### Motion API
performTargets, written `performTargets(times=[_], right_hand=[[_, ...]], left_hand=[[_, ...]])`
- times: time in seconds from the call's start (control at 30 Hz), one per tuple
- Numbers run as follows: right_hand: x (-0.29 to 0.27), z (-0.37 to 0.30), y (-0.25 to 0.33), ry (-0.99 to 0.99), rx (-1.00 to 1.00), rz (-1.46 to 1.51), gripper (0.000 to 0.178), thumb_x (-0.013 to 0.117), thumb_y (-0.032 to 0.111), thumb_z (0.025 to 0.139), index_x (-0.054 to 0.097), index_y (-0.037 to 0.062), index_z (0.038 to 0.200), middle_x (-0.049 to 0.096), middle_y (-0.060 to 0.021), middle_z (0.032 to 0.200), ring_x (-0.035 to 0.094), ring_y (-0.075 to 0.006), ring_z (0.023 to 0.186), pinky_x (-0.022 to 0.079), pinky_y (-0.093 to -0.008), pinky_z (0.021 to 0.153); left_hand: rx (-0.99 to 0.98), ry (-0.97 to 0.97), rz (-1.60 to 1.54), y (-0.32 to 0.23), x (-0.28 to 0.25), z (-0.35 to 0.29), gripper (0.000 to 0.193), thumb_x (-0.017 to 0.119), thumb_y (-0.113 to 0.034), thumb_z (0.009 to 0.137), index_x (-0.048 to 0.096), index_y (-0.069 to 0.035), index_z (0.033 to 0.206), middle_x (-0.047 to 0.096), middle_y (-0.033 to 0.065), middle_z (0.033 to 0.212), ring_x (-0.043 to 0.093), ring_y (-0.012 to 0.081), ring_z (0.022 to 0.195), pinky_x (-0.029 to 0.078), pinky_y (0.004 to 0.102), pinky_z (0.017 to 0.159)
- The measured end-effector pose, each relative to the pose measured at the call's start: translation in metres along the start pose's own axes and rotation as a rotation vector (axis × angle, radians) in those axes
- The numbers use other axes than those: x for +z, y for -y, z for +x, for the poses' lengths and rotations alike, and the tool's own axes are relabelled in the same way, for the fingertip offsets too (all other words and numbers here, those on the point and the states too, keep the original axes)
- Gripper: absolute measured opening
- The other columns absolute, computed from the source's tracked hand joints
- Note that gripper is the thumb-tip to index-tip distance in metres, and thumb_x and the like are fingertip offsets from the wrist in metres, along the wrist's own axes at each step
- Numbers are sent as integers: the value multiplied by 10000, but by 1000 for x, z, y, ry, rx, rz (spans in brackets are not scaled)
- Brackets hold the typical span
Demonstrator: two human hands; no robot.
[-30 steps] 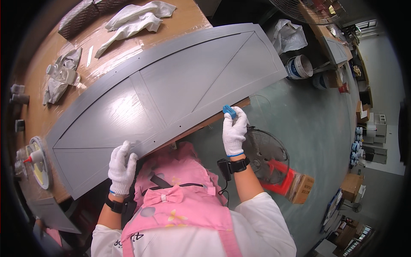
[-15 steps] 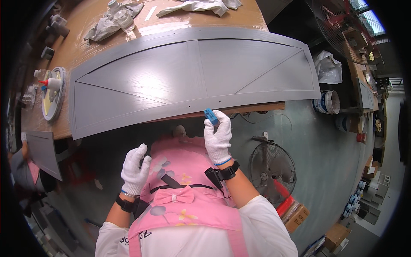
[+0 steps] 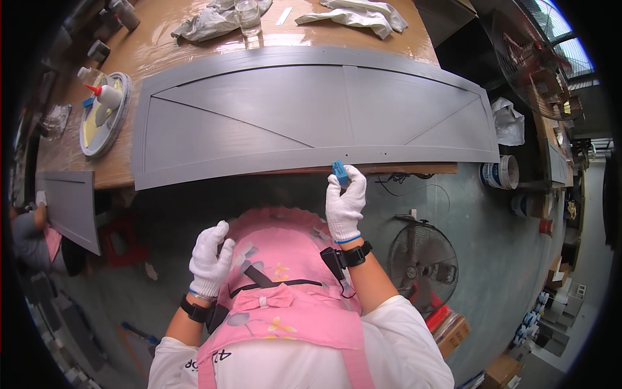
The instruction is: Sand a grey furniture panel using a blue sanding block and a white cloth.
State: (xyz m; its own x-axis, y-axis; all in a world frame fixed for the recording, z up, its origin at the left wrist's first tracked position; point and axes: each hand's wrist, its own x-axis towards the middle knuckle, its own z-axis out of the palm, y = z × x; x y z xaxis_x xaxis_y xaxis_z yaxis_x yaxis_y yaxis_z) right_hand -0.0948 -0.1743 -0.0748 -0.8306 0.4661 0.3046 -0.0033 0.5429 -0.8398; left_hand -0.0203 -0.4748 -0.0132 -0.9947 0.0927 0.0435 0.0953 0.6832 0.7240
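A long grey door panel (image 3: 272, 107) with raised framing and slanted strips lies flat across the table in front of me. Two small dark holes sit along its near edge. In a white knitted glove, my right hand (image 3: 345, 206) pinches a small blue block (image 3: 339, 172) between thumb and fingers, right by that near edge. Whether the block touches the panel I cannot tell. My left hand (image 3: 210, 260), also gloved, hovers before my pink apron with fingers loosely bent, thumb apart, and nothing in it.
On the film-covered table (image 3: 155, 39) are grey rags (image 3: 214, 24), a clear cup (image 3: 248, 18) and a round lid (image 3: 118, 126) bearing a red-tipped white bottle (image 3: 109, 96). A fan (image 3: 422, 259) stands at right, near a paint bucket (image 3: 500, 172). Another person (image 3: 34, 236) handles a grey panel at far left.
My view has shifted, so the panel and table items appear farther right. My right hand still pinches the blue block by the near edge. The left hand stays empty.
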Motion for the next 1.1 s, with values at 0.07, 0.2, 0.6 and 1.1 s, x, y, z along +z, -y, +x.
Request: performTargets(times=[0.07, 0.2, 0.6, 1.1], right_hand=[[22, -12, 17, -19, -18, -34, 356, 698, 77, 887, 520, 34, 1192, 566, -120, 1093, 608, -210, 883, 527, -339, 813], [70, -43, 57, -41, -7, -83, 330, 698, 100, 901, 539, 27, 1181, 583, -103, 1090, 606, -202, 911, 513, -340, 837], [202, -128, 153, -24, 16, -48, 321, 705, 92, 899, 549, 47, 1176, 596, -77, 1095, 605, -172, 904, 512, -328, 846], [324, -192, 227, 305, -399, -13, 461, 742, 64, 832, 507, 38, 1228, 576, -180, 1182, 584, -377, 1074, 480, -446, 940]], left_hand=[[45, -5, 4, 25, -21, 0, 351, 691, -55, 847, 646, -22, 1193, 664, 150, 1087, 660, 286, 930, 551, 359, 823], [107, -7, 25, 87, -74, -1, 342, 690, -57, 851, 647, -17, 1188, 663, 156, 1083, 663, 277, 923, 552, 353, 812], [-44, -78, -127, 224, -207, -12, 321, 653, -42, 917, 619, -16, 1235, 623, 104, 1085, 648, 179, 886, 549, 285, 782], [-225, -146, -202, 290, -252, -46, 343, 651, -54, 918, 617, -30, 1259, 624, 107, 1128, 664, 169, 894, 573, 288, 786]])
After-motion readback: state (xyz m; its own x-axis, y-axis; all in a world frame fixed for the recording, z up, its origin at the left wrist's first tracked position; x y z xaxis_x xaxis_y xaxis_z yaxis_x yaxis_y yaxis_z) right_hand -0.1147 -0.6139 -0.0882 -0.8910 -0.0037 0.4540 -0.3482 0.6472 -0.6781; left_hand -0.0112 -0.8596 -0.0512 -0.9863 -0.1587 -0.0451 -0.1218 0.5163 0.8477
